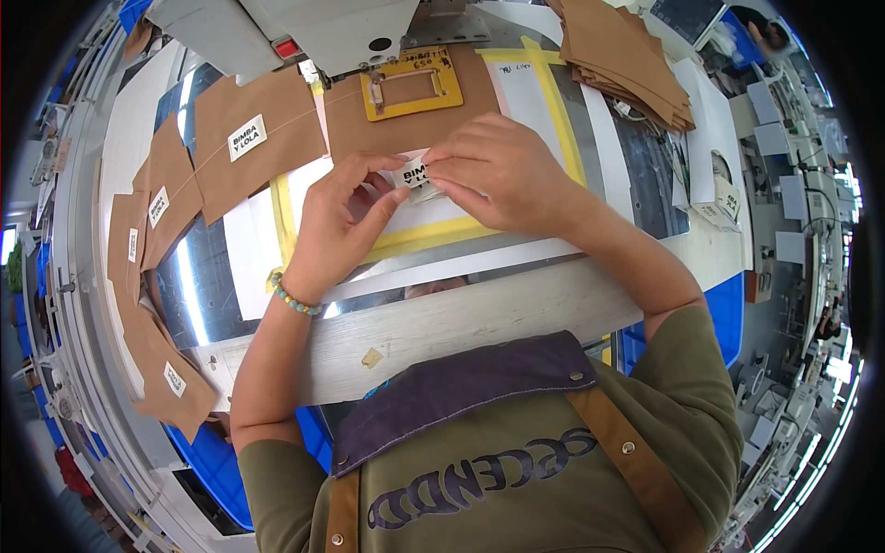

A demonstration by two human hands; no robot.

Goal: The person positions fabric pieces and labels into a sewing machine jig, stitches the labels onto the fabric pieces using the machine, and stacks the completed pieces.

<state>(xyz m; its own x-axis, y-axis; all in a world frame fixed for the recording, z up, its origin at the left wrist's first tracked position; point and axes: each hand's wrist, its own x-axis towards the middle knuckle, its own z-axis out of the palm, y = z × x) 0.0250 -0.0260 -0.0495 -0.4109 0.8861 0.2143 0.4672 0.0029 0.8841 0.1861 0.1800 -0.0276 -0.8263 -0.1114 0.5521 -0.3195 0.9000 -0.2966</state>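
A small white label (pixel 412 173) with black lettering is pinched between my two hands, over the white sheet in front of the sewing machine. My left hand (pixel 346 217), with a beaded bracelet at its wrist, grips the label's left end between thumb and forefinger. On the other end, the thumb and fingers of my right hand (pixel 502 175) are closed. Just beyond my fingers lies a brown fabric panel (pixel 355 124), and a yellow frame template (pixel 369 92) with a rectangular window rests on it. Other pale pieces under the label are partly hidden by my fingers.
The sewing machine head (pixel 341 32) stands over the far side. Brown panels with sewn labels (pixel 263 161) trail down the left, joined by thread. A stack of brown panels (pixel 622 60) lies far right; loose labels (pixel 724 203) sit at the right edge. Blue bins (pixel 728 318) are below the table.
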